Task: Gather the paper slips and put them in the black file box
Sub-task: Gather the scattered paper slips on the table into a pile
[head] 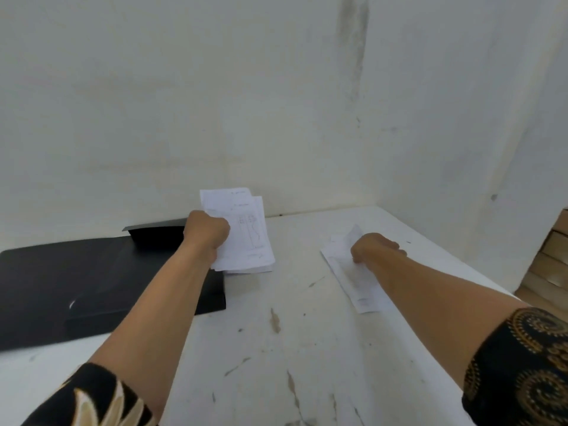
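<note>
My left hand [206, 232] is closed around a stack of white paper slips [246, 238], held upright just right of the black file box [92, 284]. The box lies flat on the left of the table, with a flap raised at its far edge [156, 232]. My right hand [373, 249] rests on more white slips [353, 281] lying flat on the table's right side, fingers pinching their upper part. Whether those slips are lifted off the surface I cannot tell.
The white table [276, 348] is scratched and stained, and it meets a pale wall [276, 103] at the back. Its right edge runs diagonally, with stacked brown cardboard boxes [550, 259] beyond it. Patterned dark sleeves cover both upper forearms.
</note>
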A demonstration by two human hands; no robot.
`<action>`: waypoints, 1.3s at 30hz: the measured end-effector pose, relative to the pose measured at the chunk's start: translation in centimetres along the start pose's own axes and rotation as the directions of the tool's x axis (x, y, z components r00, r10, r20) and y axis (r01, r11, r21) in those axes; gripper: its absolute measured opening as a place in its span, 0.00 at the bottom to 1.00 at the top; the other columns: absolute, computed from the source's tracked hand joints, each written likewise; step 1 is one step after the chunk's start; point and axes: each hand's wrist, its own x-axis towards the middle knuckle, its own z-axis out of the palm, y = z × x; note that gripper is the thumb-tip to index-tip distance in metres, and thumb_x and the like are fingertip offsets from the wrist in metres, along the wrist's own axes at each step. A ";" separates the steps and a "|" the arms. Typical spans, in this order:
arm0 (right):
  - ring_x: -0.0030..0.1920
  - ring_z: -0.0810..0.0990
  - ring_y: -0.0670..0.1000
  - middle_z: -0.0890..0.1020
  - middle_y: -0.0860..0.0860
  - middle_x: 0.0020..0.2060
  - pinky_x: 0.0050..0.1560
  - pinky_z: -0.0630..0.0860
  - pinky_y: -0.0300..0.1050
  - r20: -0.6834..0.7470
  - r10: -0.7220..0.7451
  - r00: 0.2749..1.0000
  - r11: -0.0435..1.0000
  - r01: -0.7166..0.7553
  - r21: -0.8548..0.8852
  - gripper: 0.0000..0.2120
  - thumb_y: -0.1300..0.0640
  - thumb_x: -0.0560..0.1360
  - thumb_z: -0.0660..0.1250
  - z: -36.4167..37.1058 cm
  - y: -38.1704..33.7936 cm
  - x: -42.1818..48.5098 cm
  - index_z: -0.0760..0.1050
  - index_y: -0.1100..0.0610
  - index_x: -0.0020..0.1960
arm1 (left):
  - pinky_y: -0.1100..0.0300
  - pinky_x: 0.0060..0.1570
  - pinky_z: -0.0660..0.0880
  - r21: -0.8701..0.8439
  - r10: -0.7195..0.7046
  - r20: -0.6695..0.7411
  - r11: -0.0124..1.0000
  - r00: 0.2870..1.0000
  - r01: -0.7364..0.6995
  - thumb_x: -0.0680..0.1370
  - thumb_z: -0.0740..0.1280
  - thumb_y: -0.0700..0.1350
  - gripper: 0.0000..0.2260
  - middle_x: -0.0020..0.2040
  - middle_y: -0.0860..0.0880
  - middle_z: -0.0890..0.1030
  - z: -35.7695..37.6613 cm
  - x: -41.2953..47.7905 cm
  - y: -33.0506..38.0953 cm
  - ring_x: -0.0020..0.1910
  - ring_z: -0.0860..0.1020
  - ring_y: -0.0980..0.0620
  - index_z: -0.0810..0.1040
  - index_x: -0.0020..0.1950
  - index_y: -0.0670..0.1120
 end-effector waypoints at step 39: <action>0.38 0.78 0.54 0.77 0.54 0.38 0.43 0.77 0.46 0.035 -0.390 0.920 0.908 0.378 0.182 0.15 0.53 0.69 0.75 7.9 -15.2 -7.3 0.70 0.61 0.42 | 0.60 0.37 0.74 -0.138 0.011 -0.166 0.990 0.986 -0.034 0.77 0.62 0.32 0.07 0.42 0.49 0.78 -9.9 5.5 -2.7 0.40 0.78 0.50 0.75 0.52 0.41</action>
